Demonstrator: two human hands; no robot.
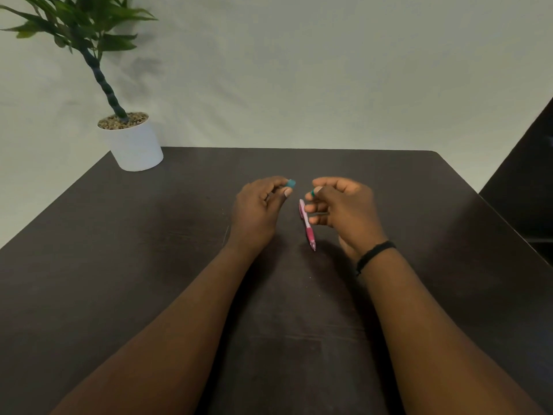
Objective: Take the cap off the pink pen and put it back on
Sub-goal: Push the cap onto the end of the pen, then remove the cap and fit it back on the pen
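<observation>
From the head view, my left hand (258,210) sits at mid-frame, thumb and forefinger pinched on a small teal cap (290,183). Just right of it, my right hand (341,209) curls its fingers around the pink pen (307,224), which hangs tip-down over the dark table (149,250); a teal bit shows at my thumb. Cap and pen are apart. A potted plant (131,139) stands upper left.

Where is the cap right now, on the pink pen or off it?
Off. The left hand pinches a small teal cap, apart from the pink pen by the right hand.
</observation>
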